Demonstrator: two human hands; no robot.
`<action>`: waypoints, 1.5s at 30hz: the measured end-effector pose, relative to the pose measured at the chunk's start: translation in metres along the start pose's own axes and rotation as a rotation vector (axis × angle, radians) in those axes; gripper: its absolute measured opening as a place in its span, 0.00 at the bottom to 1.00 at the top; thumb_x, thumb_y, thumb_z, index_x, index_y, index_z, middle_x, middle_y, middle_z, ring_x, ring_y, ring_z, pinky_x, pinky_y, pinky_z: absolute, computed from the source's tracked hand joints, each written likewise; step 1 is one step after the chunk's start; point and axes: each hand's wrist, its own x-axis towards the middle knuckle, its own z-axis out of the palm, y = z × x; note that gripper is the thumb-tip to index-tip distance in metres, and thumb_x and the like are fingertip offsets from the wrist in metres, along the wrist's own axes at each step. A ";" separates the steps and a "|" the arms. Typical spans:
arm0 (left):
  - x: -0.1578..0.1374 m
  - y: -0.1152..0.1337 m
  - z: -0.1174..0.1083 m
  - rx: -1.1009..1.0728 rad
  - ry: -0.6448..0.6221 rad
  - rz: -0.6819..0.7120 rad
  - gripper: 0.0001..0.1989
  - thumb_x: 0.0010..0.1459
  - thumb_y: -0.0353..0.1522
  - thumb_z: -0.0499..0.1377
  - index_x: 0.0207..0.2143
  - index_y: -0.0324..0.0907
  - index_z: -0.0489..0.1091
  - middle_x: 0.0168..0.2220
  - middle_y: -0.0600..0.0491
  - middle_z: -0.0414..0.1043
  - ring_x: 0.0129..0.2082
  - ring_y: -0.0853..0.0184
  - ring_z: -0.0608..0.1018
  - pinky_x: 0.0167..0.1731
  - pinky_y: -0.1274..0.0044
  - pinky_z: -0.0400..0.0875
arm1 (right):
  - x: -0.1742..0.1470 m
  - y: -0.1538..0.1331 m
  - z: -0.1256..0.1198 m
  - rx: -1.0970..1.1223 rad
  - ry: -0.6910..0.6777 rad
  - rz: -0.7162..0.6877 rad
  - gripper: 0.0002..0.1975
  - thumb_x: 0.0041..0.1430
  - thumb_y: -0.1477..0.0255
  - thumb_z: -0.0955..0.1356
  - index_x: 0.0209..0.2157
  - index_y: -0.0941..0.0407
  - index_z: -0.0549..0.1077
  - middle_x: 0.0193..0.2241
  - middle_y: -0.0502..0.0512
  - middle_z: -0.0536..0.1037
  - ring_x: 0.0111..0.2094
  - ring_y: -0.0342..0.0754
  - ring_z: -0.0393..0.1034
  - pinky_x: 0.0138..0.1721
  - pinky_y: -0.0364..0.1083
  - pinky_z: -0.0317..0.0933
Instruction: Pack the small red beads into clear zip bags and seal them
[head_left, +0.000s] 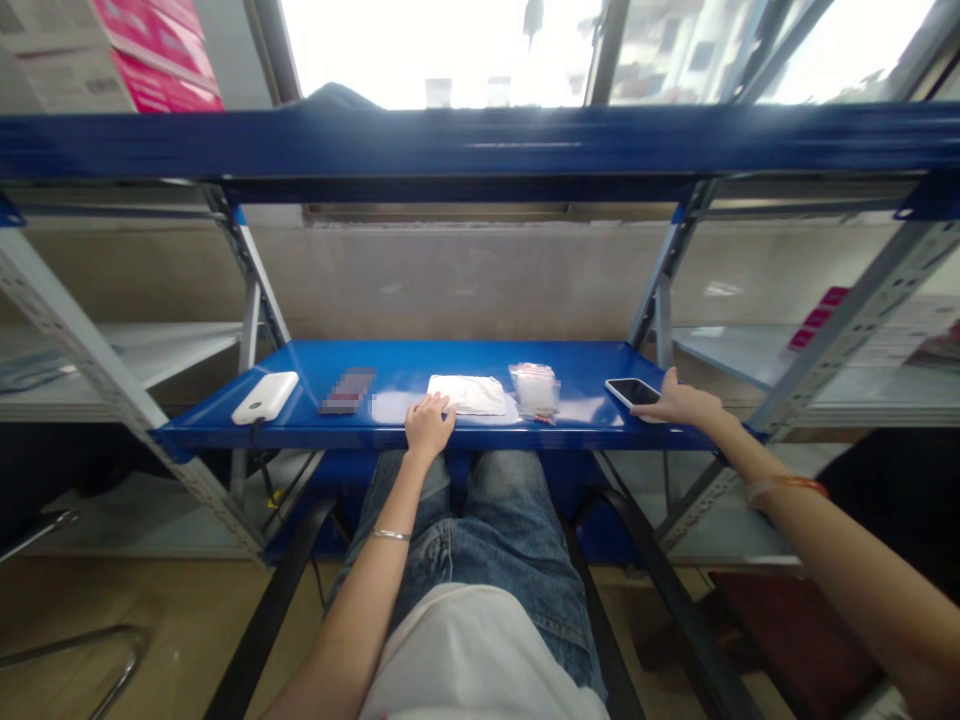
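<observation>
Smartphone [630, 391] lies near the right end of the blue tabletop [450, 355], touched by the right hand [682, 403], thumb spread, and best gripped along its edges, while the left hand [430, 425], fingers close together, touches a white packet [478, 397], any pinch indiscernible.

Wears wht top [484, 655], blue jeans [517, 555] (a bit faded), thin silver bangle [391, 535] on L, orange bangle [787, 483] on R.

My jeans [521, 510] faded blue, top [480, 650] wht; my L bangle [391, 535] silver, R bangle [801, 483] orange. Shelf [450, 354] blue, pouch [478, 393] plain wht, phone [631, 390] blk scrn w/ wht edge, gadget [266, 396] wht too.
</observation>
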 end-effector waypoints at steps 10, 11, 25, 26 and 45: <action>0.000 0.000 0.001 -0.004 0.002 -0.002 0.18 0.61 0.38 0.48 0.49 0.46 0.69 0.56 0.51 0.65 0.58 0.64 0.65 0.56 0.69 0.56 | 0.051 -0.025 0.024 0.135 0.010 0.145 0.56 0.49 0.49 0.66 0.62 0.72 0.37 0.52 0.82 0.64 0.53 0.66 0.63 0.49 0.54 0.57; 0.000 0.000 0.001 -0.006 0.006 -0.006 0.18 0.61 0.38 0.48 0.49 0.45 0.69 0.56 0.51 0.65 0.58 0.64 0.65 0.56 0.69 0.55 | 0.055 -0.027 0.026 0.125 -0.003 0.154 0.55 0.49 0.49 0.66 0.63 0.72 0.37 0.52 0.81 0.64 0.53 0.66 0.62 0.50 0.56 0.56; 0.001 0.000 0.005 -0.045 0.030 -0.006 0.18 0.60 0.38 0.48 0.48 0.44 0.70 0.56 0.49 0.66 0.58 0.60 0.65 0.55 0.66 0.56 | 0.045 -0.136 -0.012 0.231 -0.094 -0.636 0.19 0.47 0.67 0.71 0.42 0.60 0.75 0.36 0.57 0.76 0.34 0.48 0.70 0.34 0.41 0.61; 0.001 0.000 0.004 -0.047 0.030 -0.003 0.18 0.60 0.38 0.48 0.49 0.44 0.70 0.56 0.49 0.66 0.58 0.60 0.65 0.55 0.65 0.56 | 0.044 -0.142 -0.013 0.198 -0.124 -0.618 0.20 0.46 0.69 0.72 0.43 0.60 0.74 0.37 0.58 0.76 0.35 0.48 0.70 0.33 0.41 0.60; 0.015 0.017 -0.034 -0.779 0.379 0.052 0.20 0.58 0.39 0.54 0.50 0.41 0.67 0.54 0.45 0.68 0.56 0.61 0.68 0.56 0.67 0.59 | -0.010 -0.176 -0.080 1.106 -0.429 -0.653 0.10 0.46 0.68 0.72 0.27 0.62 0.77 0.20 0.56 0.76 0.21 0.43 0.70 0.24 0.40 0.64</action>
